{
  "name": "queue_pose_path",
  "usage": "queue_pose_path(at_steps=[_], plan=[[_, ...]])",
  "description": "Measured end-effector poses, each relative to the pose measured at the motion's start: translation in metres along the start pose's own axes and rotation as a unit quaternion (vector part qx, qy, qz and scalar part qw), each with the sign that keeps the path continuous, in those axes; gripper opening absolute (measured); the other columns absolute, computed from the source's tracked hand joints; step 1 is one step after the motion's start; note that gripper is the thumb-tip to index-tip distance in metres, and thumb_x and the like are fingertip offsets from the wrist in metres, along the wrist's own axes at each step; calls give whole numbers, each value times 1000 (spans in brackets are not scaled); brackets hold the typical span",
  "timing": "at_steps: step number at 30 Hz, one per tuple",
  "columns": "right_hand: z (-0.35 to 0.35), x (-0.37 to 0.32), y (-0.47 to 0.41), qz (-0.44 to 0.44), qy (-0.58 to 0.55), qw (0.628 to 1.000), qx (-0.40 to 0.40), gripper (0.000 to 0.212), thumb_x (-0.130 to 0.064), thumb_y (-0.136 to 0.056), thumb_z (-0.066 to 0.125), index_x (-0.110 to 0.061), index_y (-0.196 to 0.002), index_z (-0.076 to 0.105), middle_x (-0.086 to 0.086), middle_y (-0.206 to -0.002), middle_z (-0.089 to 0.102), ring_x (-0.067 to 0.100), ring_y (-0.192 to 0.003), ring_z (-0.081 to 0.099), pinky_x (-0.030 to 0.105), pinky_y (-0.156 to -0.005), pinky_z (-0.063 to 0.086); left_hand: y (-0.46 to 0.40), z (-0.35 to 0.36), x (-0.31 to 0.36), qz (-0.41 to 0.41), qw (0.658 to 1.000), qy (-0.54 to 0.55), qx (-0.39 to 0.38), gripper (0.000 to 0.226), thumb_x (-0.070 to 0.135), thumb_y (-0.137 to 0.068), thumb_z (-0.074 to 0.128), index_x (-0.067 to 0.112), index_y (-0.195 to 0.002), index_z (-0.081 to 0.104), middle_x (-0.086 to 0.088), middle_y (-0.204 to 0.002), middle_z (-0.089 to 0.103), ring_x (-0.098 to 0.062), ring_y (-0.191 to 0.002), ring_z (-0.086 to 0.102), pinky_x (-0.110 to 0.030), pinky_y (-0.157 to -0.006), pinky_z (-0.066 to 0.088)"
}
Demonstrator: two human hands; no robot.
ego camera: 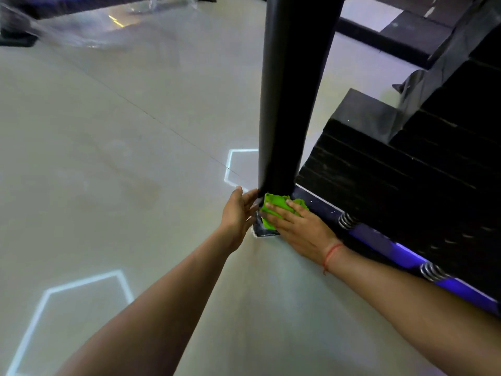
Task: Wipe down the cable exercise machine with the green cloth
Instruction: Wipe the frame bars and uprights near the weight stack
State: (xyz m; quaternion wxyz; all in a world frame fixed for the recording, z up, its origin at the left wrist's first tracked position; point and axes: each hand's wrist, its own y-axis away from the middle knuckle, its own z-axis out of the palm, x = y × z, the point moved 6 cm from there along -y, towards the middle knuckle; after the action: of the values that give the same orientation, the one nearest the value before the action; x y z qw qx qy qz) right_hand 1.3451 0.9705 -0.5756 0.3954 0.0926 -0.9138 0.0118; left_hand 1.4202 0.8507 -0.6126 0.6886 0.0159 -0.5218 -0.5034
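Down at the foot of the machine's black upright post [290, 90], the right hand [295, 226] presses the green cloth [273, 210] flat against the base, fingers straight, covering much of it. The left hand [238, 210] rests open against the post's other side, its fingertips hidden behind the post. The weight stack [406, 169] beside it is dark, its detail hard to read.

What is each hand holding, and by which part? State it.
Right hand presses the green cloth, fingers flat on its top, against the post's base. Left hand touches the post, gripping nothing.
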Motion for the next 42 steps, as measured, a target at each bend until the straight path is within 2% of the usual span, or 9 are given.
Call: queue_pose_path(at_steps=[7,12,16,22,27,31,34,38,42], plan=[[19,-6,70,-28,40,997,-55,62,-13,-99,18,-5,-160,15,12,-169,16,28,-156,15,45,-125,13,12,23,-34,44,998,-12,35,35,43,-105,36,30,-127,60,18,-107,66,10,-87,63,-22,-78,43],[4,4,29,13,29,999,-32,62,-25,-100,30,-11,-160,19,8,-168,17,27,-156,15,47,-125,7,15,34,-53,59,998,-11,26,77,63,-82,49,37,-153,36,7,-145,55,-11,-128,56,-38,-112,43],[11,5,93,22,14,999,-37,64,-19,-93,46,-9,-156,34,6,-165,29,24,-151,30,49,-125,10,25,42,-58,45,999,2,20,52,51,-103,40,34,-152,36,12,-137,57,2,-112,57,-31,-106,35],[6,2,83,-3,26,998,-49,62,-22,-98,37,-13,-158,23,2,-168,21,26,-156,17,51,-124,7,35,66,-70,27,999,-30,14,92,67,-80,47,41,-158,7,13,-165,22,-10,-149,27,-45,-125,17],[4,19,177,58,-37,997,-21,59,-7,-93,49,-13,-151,46,-2,-161,36,21,-150,28,50,-122,25,60,88,-77,57,980,-179,-66,64,56,-103,33,34,-160,14,13,-166,15,-7,-151,20,-42,-126,12],[8,20,168,44,-18,998,-38,55,-8,-98,34,-14,-151,47,-1,-159,41,21,-149,36,50,-122,23,64,94,-84,141,883,-437,-96,62,38,-107,37,24,-161,12,10,-167,-9,-10,-153,10,-26,-120,13],[19,18,185,-2,14,998,-64,56,-9,-96,36,-14,-151,46,0,-162,36,24,-150,33,53,-123,14,71,83,-85,258,752,-598,-104,65,19,-101,45,18,-160,18,6,-167,-12,-18,-155,-3,-34,-125,13],[23,16,253,22,21,996,-84,59,-5,-95,29,-13,-152,45,-1,-165,28,23,-153,26,54,-123,14,71,74,-78,357,522,-764,-126,72,22,-98,42,24,-161,5,6,-166,-18,-26,-153,-19,-41,-123,0],[25,1,214,65,-6,995,-81,59,-12,-98,32,-13,-157,36,-1,-165,28,20,-153,26,53,-123,14,60,84,-82,379,422,-813,-130,78,26,-94,43,23,-161,4,3,-166,-19,-28,-153,-19,-49,-124,6]])
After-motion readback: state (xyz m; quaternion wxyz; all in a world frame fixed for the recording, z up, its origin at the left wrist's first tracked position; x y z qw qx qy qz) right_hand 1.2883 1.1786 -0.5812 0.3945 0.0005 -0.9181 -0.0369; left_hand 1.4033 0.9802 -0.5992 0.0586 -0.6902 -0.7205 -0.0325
